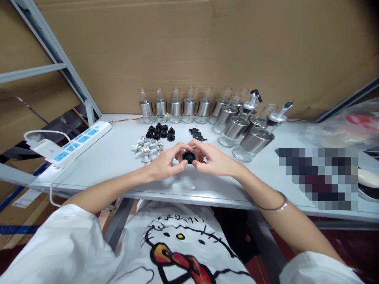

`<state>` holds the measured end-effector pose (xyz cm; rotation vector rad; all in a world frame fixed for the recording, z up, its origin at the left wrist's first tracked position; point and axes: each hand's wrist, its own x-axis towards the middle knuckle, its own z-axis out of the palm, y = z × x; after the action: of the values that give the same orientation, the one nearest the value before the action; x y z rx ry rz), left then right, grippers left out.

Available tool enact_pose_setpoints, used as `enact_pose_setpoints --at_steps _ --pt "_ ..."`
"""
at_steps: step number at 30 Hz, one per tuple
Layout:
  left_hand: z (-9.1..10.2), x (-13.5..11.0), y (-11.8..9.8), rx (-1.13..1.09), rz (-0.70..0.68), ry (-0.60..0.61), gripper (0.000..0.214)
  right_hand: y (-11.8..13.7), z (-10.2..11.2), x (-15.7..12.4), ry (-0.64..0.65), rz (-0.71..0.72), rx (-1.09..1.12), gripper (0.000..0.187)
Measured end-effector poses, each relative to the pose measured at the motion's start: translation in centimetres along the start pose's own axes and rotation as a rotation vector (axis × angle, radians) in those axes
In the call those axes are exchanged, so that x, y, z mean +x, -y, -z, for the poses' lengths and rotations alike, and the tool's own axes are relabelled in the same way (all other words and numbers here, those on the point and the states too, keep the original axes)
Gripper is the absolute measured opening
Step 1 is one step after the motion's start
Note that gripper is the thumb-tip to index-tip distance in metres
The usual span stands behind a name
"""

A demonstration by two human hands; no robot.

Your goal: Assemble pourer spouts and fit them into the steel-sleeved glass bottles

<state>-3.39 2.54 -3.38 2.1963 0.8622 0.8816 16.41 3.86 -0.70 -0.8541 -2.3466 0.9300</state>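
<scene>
Over the table's front half, my left hand (168, 159) and my right hand (209, 157) meet around a round black stopper (188, 157). Fingers and thumbs of both hands grip its rim, and its black ringed side faces me. Part of it is hidden by the fingers. Just left of my left hand lies a pile of silvery pourer caps (147, 149). Behind that pile, several black ribbed stoppers (160, 131) stand in a cluster. Small black plastic pieces (197, 134) lie beyond my right hand.
Glass bottles with steel sleeves (175, 106) line the back; two at right carry pourers, one being the front bottle (257, 138). A power strip (83, 141) with a white charger (44, 149) lies left. A plastic bag (340, 124) and a blurred-out item (322, 177) are right.
</scene>
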Motion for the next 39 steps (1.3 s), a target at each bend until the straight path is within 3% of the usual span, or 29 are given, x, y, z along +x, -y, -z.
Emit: enact_pose_setpoints --at_steps 16,39 --pt "-0.19 -0.04 -0.03 -0.069 0.075 -0.001 0.024 -0.38 -0.37 0.15 0.028 0.026 0.0 0.016" --pt "-0.41 -0.43 0.01 0.037 0.022 -0.09 0.018 -0.1 -0.8 0.15 -0.027 0.09 -0.056 0.014"
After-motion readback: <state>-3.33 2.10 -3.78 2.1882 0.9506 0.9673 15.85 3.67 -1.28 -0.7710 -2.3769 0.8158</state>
